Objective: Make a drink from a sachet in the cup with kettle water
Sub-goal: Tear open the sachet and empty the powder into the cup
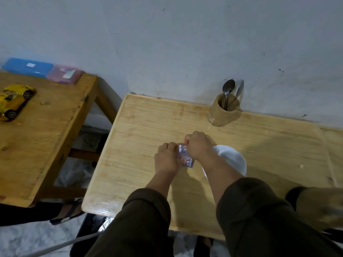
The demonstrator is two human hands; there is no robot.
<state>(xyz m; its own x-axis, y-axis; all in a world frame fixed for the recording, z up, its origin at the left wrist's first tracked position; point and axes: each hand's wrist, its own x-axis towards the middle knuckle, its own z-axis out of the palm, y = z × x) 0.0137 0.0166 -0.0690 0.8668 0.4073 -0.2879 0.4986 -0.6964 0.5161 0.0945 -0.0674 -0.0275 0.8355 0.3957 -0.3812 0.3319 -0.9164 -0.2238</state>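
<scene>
Both my hands hold a small shiny purple sachet [184, 157] above the wooden table [141, 145]. My left hand [167, 156] pinches its left side. My right hand [198, 145] grips its top edge. A white cup [233, 160] stands on the table just right of the sachet, partly hidden under my right forearm. No kettle is clearly in view.
A wooden holder [223, 113] with a spoon [228, 88] and another utensil stands by the wall at the back. A second table [46, 138] on the left carries a yellow toy car [14, 101], a blue box [27, 67] and a pink box [65, 74]. A blurred brown object [319, 206] sits at the right edge.
</scene>
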